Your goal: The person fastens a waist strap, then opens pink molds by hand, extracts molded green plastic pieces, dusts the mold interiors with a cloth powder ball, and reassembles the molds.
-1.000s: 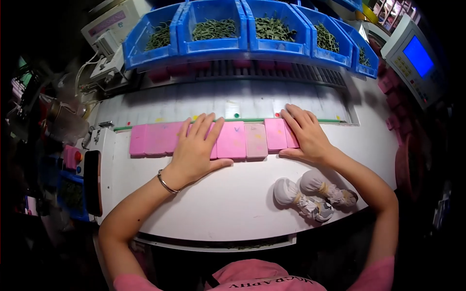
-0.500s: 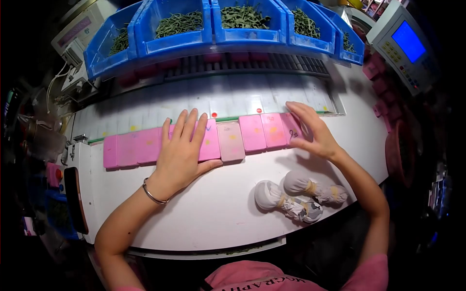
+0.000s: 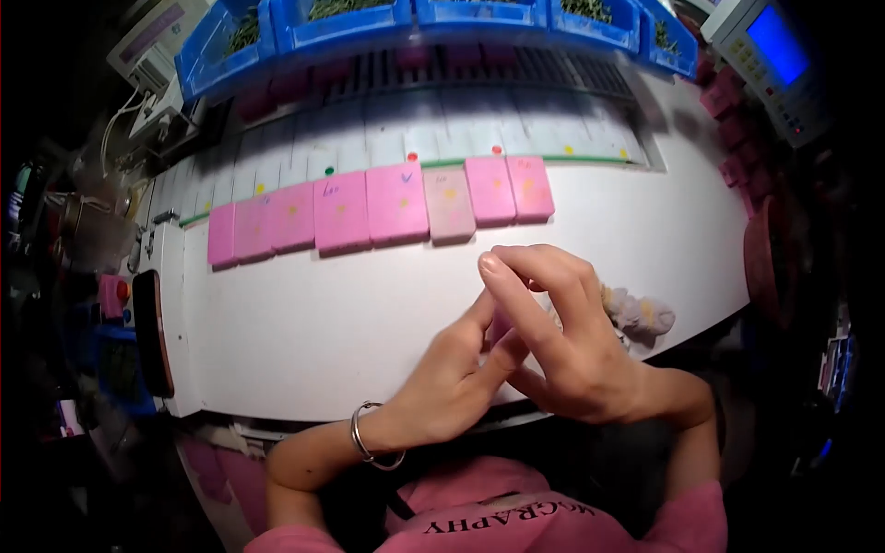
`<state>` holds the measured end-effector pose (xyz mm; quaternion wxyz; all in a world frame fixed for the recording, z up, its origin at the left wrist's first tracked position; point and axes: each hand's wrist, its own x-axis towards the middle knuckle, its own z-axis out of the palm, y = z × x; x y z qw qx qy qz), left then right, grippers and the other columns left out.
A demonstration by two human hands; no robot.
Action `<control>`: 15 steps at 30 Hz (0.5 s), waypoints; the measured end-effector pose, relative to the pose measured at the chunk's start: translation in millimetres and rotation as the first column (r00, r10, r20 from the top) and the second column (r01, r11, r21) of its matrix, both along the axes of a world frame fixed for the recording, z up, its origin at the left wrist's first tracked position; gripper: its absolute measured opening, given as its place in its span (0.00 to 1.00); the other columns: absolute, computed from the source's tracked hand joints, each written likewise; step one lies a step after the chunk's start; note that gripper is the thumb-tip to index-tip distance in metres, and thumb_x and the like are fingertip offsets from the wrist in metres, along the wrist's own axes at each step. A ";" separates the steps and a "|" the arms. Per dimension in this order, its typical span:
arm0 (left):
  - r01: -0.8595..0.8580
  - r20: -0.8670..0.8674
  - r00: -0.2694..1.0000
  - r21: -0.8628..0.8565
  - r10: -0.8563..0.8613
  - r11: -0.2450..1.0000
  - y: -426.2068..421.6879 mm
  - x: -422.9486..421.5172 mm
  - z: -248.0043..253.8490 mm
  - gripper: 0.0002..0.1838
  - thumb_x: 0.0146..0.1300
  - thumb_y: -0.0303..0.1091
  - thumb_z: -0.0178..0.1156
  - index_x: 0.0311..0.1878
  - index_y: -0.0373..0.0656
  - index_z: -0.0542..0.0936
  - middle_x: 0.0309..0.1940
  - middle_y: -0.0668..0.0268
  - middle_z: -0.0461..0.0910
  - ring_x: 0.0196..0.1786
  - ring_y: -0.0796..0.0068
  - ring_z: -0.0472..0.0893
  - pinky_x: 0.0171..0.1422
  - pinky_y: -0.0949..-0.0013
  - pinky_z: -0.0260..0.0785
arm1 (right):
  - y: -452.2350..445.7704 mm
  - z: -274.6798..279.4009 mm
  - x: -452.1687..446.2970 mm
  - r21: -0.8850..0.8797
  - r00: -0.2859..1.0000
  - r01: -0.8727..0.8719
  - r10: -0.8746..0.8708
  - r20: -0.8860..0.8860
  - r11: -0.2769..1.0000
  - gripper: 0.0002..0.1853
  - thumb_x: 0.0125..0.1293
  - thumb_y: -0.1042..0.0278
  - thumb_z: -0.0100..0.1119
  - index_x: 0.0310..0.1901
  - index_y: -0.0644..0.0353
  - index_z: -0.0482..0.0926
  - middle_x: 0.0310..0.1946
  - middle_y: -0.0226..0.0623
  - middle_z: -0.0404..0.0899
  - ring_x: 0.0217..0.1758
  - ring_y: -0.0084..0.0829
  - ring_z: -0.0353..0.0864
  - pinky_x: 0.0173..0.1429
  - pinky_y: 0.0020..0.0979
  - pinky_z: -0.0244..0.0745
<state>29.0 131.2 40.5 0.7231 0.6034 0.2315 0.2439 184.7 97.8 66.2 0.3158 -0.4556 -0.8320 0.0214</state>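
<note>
Since half a second earlier, the left hand (image 3: 442, 376) and the right hand (image 3: 583, 361) had been drawn away from the row of pink blocks (image 3: 398, 205) to its near side, and the marked block at the row's right end had been taken out.

The hands were brought together in front of the row's right part, above the worktop (image 3: 277, 341). A pink piece (image 3: 501, 324) (only a sliver was left uncovered, so its shape could not be read) was held by the left hand, as judged from the closed thumb and fingers. The right hand was arched over it, its fingers bent; whether anything was gripped there could not be told.

Eight blocks, a paler block (image 3: 450, 206) among them, were left in the row, set side by side along the green strip (image 3: 595, 160) at its far edge. By that count, one block was judged removed and in hand, with its handling still unfinished and the other eight left lying. A wrapped bundle (image 3: 643, 313) was partly hidden behind the right hand, nearer than the row, and blue bins (image 3: 346, 33) were ranged well beyond it.
</note>
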 end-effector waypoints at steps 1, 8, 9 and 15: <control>-0.064 0.021 0.998 -0.091 0.066 0.994 -9.5 0.6 -0.8 0.28 0.72 0.40 0.44 0.68 0.35 0.54 0.51 0.54 0.72 0.50 0.66 0.76 0.53 0.67 0.70 | -4.0 -8.4 -5.5 0.040 0.999 0.017 -0.015 -0.053 0.999 0.31 0.50 0.73 0.59 0.60 0.69 0.69 0.52 0.51 0.68 0.51 0.45 0.70 0.56 0.39 0.68; -0.272 0.034 0.936 -0.561 0.350 0.782 -35.3 -8.0 -11.2 0.32 0.73 0.55 0.26 0.60 0.36 0.64 0.52 0.57 0.72 0.58 0.69 0.73 0.58 0.67 0.69 | -36.8 -36.0 -36.1 0.196 0.964 0.263 -0.249 -0.095 0.945 0.36 0.50 0.57 0.71 0.56 0.71 0.68 0.49 0.52 0.70 0.49 0.44 0.71 0.52 0.37 0.68; -0.318 0.018 0.927 -0.497 0.375 0.808 -34.7 -6.6 -18.3 0.34 0.71 0.59 0.27 0.58 0.36 0.65 0.46 0.59 0.74 0.51 0.64 0.78 0.55 0.63 0.71 | -39.4 -37.8 -37.8 0.223 0.964 0.257 -0.233 -0.129 0.940 0.35 0.48 0.57 0.73 0.54 0.68 0.70 0.47 0.48 0.71 0.49 0.42 0.72 0.52 0.38 0.68; -0.296 0.083 0.846 -0.748 0.527 0.594 -26.2 -13.3 -24.8 0.38 0.68 0.64 0.31 0.56 0.32 0.64 0.32 0.60 0.72 0.32 0.65 0.79 0.39 0.61 0.75 | -61.4 -36.1 -45.3 0.053 0.962 -0.200 0.207 -0.179 0.978 0.13 0.47 0.75 0.66 0.37 0.65 0.82 0.24 0.33 0.75 0.29 0.28 0.78 0.31 0.27 0.73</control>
